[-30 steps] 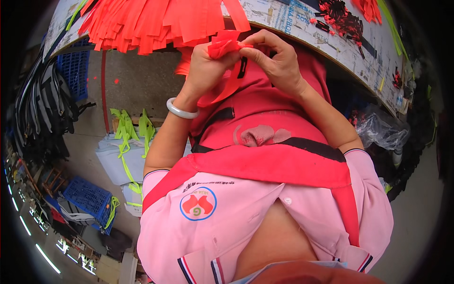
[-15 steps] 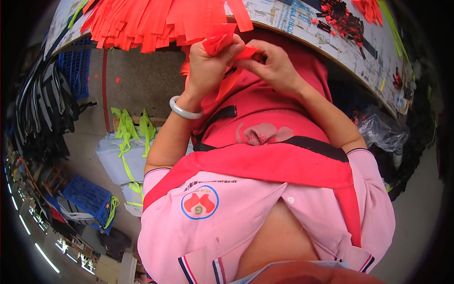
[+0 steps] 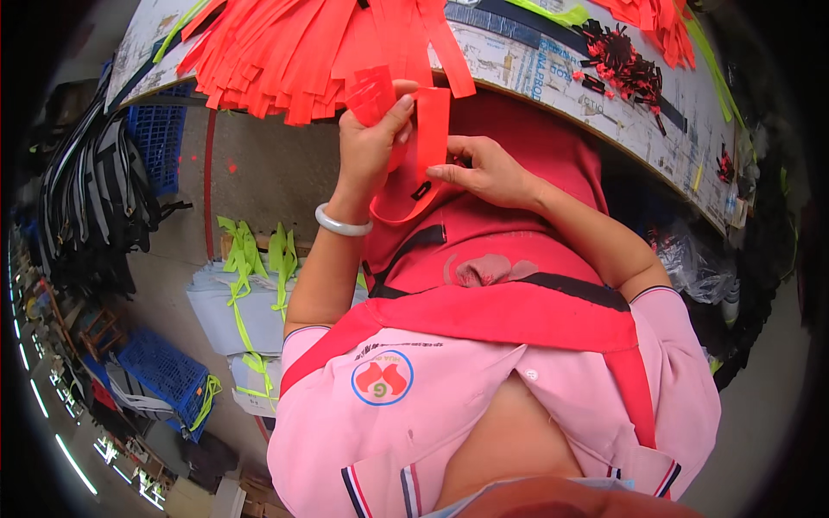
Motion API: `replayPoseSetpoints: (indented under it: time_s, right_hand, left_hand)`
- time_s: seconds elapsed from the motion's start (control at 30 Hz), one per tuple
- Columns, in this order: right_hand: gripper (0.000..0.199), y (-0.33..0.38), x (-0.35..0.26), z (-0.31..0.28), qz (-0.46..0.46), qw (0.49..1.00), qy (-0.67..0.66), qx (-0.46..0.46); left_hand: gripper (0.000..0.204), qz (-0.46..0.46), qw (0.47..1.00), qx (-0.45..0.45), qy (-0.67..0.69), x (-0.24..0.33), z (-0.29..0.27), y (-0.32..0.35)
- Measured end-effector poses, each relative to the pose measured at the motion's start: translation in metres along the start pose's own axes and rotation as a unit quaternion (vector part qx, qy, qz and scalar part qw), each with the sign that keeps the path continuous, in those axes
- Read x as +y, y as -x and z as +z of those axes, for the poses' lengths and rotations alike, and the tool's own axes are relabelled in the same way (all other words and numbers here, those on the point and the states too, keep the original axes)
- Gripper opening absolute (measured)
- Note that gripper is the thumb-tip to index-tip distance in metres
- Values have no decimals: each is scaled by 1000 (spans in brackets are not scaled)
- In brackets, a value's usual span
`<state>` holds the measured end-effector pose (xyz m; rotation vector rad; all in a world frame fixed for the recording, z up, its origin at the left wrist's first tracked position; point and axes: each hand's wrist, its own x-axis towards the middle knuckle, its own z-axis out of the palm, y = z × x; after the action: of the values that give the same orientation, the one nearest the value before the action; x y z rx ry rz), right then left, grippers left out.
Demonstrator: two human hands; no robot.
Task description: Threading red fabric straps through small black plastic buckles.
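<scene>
My left hand (image 3: 370, 142), with a pale bangle (image 3: 342, 224) on its wrist, grips the folded top of an orange-red strap (image 3: 432, 116) at the table's near edge. The strap hangs down in a loop over my lap, with a small black buckle (image 3: 420, 191) on it. My right hand (image 3: 489, 171) pinches the strap's lower part from the right, next to the buckle. A big heap of similar orange-red straps (image 3: 294, 47) lies on the table (image 3: 553, 82) just above my hands.
Small black and red clips (image 3: 617, 56) lie scattered on the table's right side. Yellow-green straps (image 3: 259, 259) drape over grey boxes on the floor to my left. Blue crates (image 3: 160, 138) and black belts (image 3: 86, 198) stand further left. A clear plastic bag (image 3: 699, 268) sits at the right.
My left hand has risen toward the table edge, drawing the strap out longer. My right hand has slid down the strap to the buckle.
</scene>
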<state>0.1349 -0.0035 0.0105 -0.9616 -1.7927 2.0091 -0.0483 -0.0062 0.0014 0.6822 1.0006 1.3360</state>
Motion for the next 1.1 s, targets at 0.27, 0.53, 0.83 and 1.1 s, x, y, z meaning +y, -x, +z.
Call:
replayPoseSetpoints:
  time_s: [0.27,0.53,0.83,1.1]
  right_hand:
    - [30,-112,-112,-106,-122,978,44,164]
    - [29,-131,-42,-103,-128,931,176,294]
    - [17,-49,-45,-36,-214,958,143,129]
    - [14,-35,-35,-38,-173,966,156,109]
  left_hand:
    - [18,80,991,105,10,45,-65,12]
    - [18,-17,993,70,94,27,-46,15]
    - [25,-124,984,-100,77,17,1,-6]
    - [25,-158,980,-116,28,7,3,0]
